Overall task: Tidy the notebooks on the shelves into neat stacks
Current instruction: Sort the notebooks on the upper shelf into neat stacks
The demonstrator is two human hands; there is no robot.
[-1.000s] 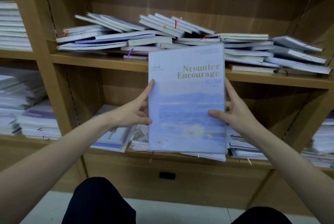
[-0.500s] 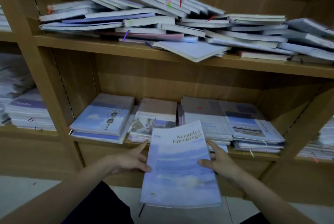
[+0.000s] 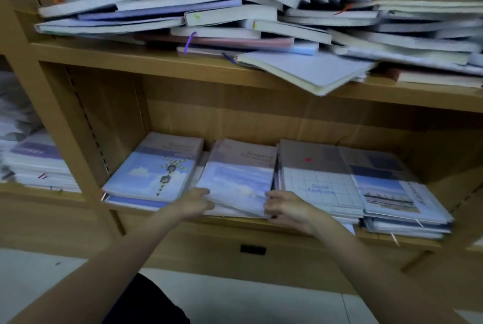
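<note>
On the lower shelf (image 3: 261, 221), the sky-blue notebook (image 3: 236, 182) lies flat on the middle stack, between the cloud-cover stack (image 3: 154, 172) and the grid-cover stack (image 3: 318, 182). My left hand (image 3: 194, 203) pinches its near left corner, thumb on top, fingers curled beneath. My right hand (image 3: 287, 207) has its grip curled round the near right corner. Both my forearms reach forward, bare, wrists level. Above, on the upper shelf (image 3: 156, 62), a messy pile of notebooks (image 3: 235, 15) leans and overlaps.
</note>
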